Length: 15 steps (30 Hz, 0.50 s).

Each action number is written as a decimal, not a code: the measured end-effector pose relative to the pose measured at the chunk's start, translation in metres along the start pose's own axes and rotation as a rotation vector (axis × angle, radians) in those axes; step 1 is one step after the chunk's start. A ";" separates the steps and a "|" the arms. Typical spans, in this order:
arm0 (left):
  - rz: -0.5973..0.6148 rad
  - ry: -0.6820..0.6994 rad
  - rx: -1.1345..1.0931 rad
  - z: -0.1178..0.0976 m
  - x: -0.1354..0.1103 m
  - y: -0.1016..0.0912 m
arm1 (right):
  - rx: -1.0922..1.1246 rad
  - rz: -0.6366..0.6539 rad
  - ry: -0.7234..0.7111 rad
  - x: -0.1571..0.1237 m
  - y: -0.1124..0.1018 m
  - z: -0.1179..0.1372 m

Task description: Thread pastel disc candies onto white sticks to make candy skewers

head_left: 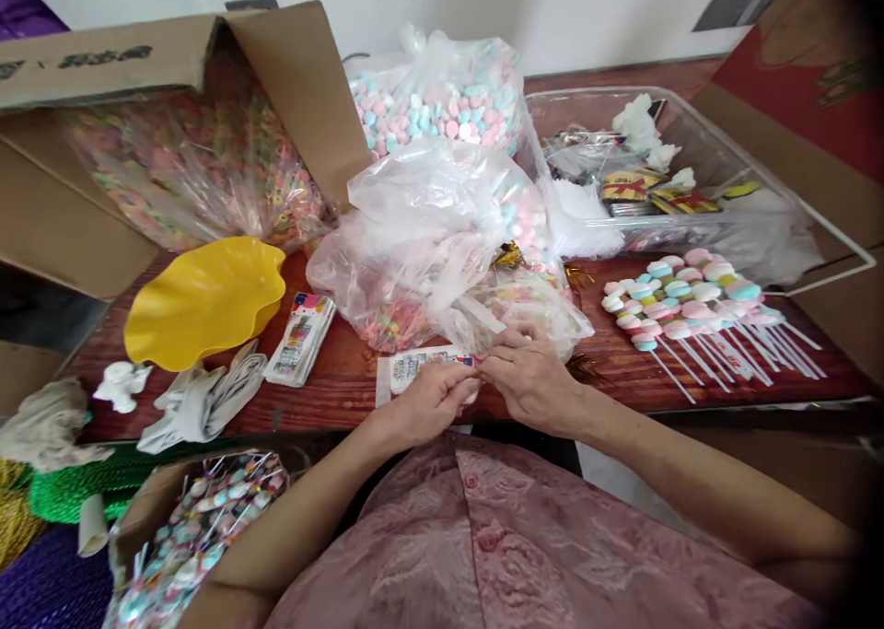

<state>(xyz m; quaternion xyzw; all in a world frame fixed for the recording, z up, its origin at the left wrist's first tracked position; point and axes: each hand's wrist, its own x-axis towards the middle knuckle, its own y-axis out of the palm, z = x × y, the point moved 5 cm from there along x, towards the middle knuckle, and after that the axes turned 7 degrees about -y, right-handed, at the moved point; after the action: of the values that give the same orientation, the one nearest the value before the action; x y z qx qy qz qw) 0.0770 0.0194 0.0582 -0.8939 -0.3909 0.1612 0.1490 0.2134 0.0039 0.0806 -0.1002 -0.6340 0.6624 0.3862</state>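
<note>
My left hand (436,397) and my right hand (530,380) meet at the table's front edge, fingertips pinched together. Whatever lies between the fingers is too small or hidden to name. Just behind the left hand, partly covered by it, is a printed packet (418,364) lying flat. Clear plastic bags (442,242) of pastel sweets bulge right beyond the fingers, and the right hand's knuckles overlap the nearest bag. To the right lies a pile of marshmallow skewers (691,293) on white sticks, pointing toward me.
A yellow scalloped dish (207,302), a stack of printed wrappers (301,339) and crumpled cloth (207,399) are on the left. Behind stand an open carton (296,86) of bagged sweets and a clear plastic bin (746,141). Below left, a box holds finished-looking skewers (200,528).
</note>
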 end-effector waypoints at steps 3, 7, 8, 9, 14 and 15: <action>-0.160 0.232 0.502 -0.011 -0.005 0.004 | 0.110 0.102 0.176 -0.001 0.009 -0.007; -0.272 0.381 0.829 -0.013 -0.004 0.016 | 0.149 0.215 0.363 -0.002 0.018 -0.015; -0.285 0.393 0.873 -0.013 -0.003 0.019 | 0.138 0.240 0.395 -0.003 0.020 -0.015; -0.296 0.397 0.915 -0.013 -0.001 0.022 | 0.125 0.260 0.422 -0.004 0.021 -0.016; -0.220 0.350 1.001 -0.009 0.007 0.033 | 0.073 0.276 0.519 -0.016 0.024 -0.005; -0.192 0.312 0.937 -0.007 0.009 0.032 | 0.058 0.252 0.517 -0.020 0.023 0.000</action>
<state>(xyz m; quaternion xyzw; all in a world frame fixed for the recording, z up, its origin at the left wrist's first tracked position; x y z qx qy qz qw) 0.1062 0.0042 0.0504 -0.7045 -0.3301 0.1692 0.6050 0.2182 -0.0059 0.0526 -0.3327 -0.4780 0.6756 0.4522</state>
